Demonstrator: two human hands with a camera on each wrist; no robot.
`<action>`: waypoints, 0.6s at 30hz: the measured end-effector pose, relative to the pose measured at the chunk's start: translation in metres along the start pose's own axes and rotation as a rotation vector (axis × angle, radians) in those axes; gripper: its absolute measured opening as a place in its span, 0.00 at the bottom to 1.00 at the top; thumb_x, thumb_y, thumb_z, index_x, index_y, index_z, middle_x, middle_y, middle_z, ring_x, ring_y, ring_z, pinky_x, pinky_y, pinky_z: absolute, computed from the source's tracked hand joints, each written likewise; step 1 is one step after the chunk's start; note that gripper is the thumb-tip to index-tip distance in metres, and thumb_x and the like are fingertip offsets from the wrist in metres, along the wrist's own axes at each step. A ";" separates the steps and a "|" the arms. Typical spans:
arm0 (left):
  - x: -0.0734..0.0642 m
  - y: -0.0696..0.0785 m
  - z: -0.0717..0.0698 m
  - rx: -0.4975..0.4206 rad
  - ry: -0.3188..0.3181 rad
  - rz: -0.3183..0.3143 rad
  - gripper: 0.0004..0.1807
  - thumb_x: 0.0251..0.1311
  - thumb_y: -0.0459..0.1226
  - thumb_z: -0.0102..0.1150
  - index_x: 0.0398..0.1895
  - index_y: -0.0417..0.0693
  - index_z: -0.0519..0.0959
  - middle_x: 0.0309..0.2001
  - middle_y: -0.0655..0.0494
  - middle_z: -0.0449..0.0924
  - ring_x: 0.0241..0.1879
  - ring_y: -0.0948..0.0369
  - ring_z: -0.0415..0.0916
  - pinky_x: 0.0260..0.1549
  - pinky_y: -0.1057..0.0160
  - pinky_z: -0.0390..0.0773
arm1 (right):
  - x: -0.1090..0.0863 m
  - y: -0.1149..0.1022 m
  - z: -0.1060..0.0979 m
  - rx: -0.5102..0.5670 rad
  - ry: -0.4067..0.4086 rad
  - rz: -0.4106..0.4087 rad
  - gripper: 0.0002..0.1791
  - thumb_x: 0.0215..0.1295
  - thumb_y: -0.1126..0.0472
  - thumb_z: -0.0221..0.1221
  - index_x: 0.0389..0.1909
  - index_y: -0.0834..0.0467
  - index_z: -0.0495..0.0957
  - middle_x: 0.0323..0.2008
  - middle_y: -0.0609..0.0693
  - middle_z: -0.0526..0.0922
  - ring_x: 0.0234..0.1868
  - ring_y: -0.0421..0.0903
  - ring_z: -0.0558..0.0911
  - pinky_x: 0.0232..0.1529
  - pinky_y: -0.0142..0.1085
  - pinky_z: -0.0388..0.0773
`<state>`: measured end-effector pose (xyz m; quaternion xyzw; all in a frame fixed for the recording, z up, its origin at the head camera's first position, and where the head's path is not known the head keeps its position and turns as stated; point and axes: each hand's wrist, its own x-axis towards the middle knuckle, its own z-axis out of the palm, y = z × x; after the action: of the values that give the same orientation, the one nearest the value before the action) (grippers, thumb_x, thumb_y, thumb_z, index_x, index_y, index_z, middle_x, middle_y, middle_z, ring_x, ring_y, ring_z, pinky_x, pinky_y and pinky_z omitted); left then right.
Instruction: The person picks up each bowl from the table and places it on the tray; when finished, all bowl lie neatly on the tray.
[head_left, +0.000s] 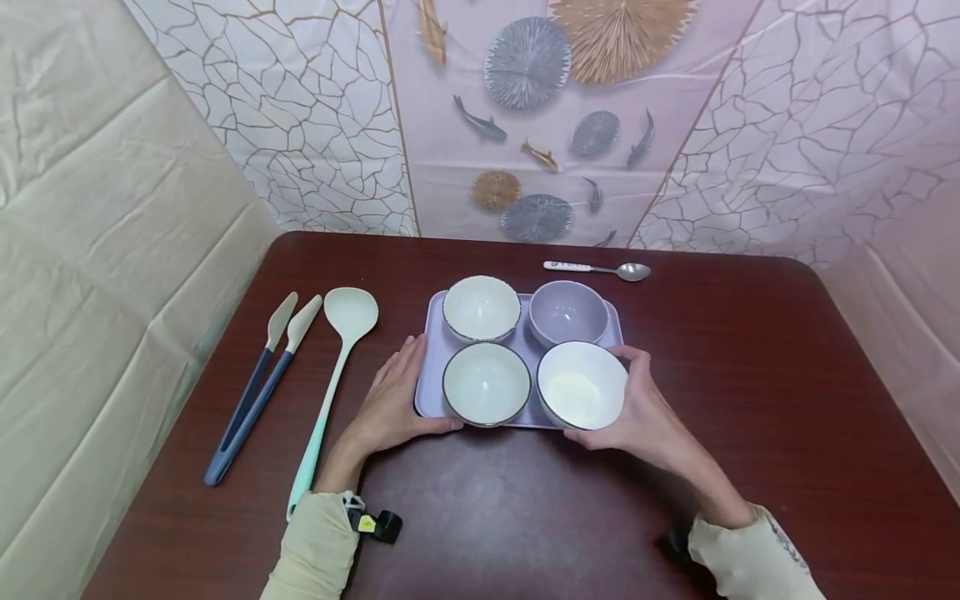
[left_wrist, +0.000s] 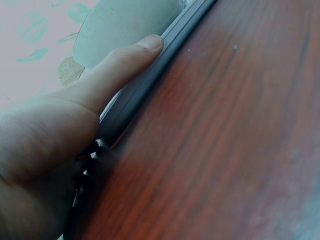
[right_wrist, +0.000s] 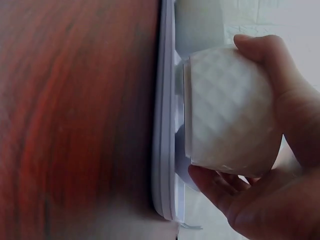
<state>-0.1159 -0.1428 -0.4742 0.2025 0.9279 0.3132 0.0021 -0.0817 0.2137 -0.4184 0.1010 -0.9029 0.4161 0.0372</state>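
A white bowl (head_left: 582, 385) with a dark rim and a quilted outer wall is in my right hand (head_left: 651, 417). Thumb and fingers grip its sides, and in the right wrist view its foot is close over the tray's front right part. My left hand (head_left: 397, 400) lies around the front left corner of the lilac tray (head_left: 431, 379), fingers extended along the side. In the left wrist view the left thumb (left_wrist: 127, 62) lies straight against the front rim. Beside it stands a pale green bowl (head_left: 487, 384); behind are a white bowl (head_left: 482, 308) and a purple bowl (head_left: 568, 313).
On the left of the dark wooden table (head_left: 750, 375) lie blue-handled tongs (head_left: 251, 400) and a ladle (head_left: 337, 375) with a mint green handle. Behind the tray is a spoon (head_left: 600, 269) with a white handle. Patterned cloth (head_left: 315, 100) hangs at the back.
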 end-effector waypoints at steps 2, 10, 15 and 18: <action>0.000 0.000 0.000 0.000 0.000 0.001 0.72 0.38 0.66 0.72 0.78 0.39 0.43 0.77 0.45 0.43 0.76 0.52 0.36 0.71 0.50 0.42 | 0.000 0.000 0.002 -0.003 0.002 0.013 0.68 0.23 0.47 0.84 0.65 0.61 0.51 0.54 0.61 0.70 0.51 0.55 0.75 0.52 0.50 0.71; 0.001 0.001 0.000 0.005 -0.005 -0.003 0.73 0.38 0.67 0.72 0.78 0.39 0.43 0.77 0.46 0.43 0.76 0.52 0.36 0.71 0.50 0.42 | 0.000 0.002 0.008 -0.015 0.020 0.037 0.69 0.23 0.44 0.84 0.66 0.60 0.51 0.55 0.61 0.68 0.52 0.56 0.74 0.52 0.50 0.71; 0.000 0.001 0.000 0.004 -0.007 -0.003 0.73 0.38 0.66 0.72 0.78 0.39 0.43 0.77 0.45 0.43 0.76 0.53 0.35 0.71 0.50 0.42 | 0.001 0.004 0.010 -0.033 0.041 0.026 0.69 0.23 0.44 0.84 0.66 0.60 0.51 0.55 0.61 0.68 0.52 0.56 0.73 0.52 0.51 0.71; 0.000 0.001 0.000 0.004 -0.003 0.001 0.72 0.38 0.66 0.73 0.78 0.39 0.43 0.77 0.45 0.43 0.76 0.53 0.36 0.71 0.50 0.42 | 0.001 0.005 0.010 -0.040 0.046 0.027 0.69 0.23 0.45 0.84 0.66 0.61 0.51 0.55 0.62 0.68 0.53 0.57 0.73 0.52 0.51 0.70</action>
<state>-0.1157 -0.1418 -0.4733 0.2035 0.9284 0.3110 0.0028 -0.0841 0.2093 -0.4288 0.0784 -0.9112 0.4008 0.0545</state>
